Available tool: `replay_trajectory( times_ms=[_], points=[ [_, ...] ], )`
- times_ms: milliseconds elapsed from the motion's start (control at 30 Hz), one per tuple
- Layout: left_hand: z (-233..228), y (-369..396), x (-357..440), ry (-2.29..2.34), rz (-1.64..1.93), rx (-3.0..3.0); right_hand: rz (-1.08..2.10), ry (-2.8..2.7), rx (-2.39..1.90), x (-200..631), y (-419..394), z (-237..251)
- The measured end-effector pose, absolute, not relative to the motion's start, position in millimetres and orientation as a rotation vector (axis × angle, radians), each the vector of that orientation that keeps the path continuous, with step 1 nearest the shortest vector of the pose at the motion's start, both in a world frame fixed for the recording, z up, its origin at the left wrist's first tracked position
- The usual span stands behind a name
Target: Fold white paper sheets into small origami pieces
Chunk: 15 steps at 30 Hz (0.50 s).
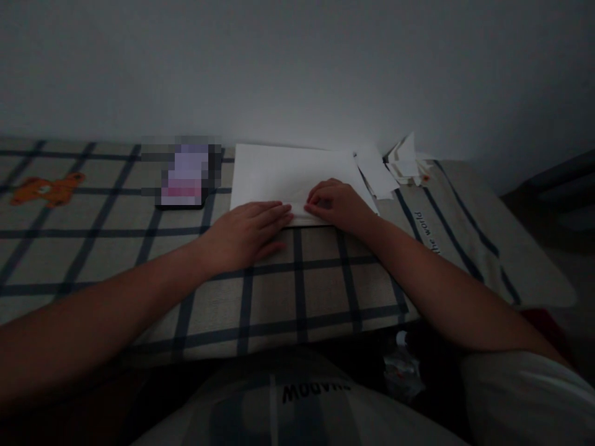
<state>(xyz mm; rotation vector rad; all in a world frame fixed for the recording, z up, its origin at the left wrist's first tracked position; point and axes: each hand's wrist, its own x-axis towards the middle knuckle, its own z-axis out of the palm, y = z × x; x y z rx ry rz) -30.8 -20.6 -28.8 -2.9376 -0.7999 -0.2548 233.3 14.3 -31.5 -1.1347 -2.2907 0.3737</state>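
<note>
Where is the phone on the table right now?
In the head view, the phone lies left of the white paper on the checked tablecloth, near the wall, beyond the left hand.

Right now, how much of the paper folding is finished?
Only a start. The white sheet has its near edge turned up. Left hand lies flat on that fold, right hand presses it with fingertips. The rest lies flat, unfolded. Folded paper pieces sit by the wall.
</note>
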Motion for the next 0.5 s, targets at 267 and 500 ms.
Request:
replay_trajectory(
  times_ms=[267,500],
  points=[
    [-31,-18,-34,-0.781,-0.19,-2.988,0.267,-2.337,-1.094,236,11,-34],
    [-33,-19,-33,-0.812,-0.168,-3.034,0.19,-2.571,-0.923,236,-4,-23]
  ],
)
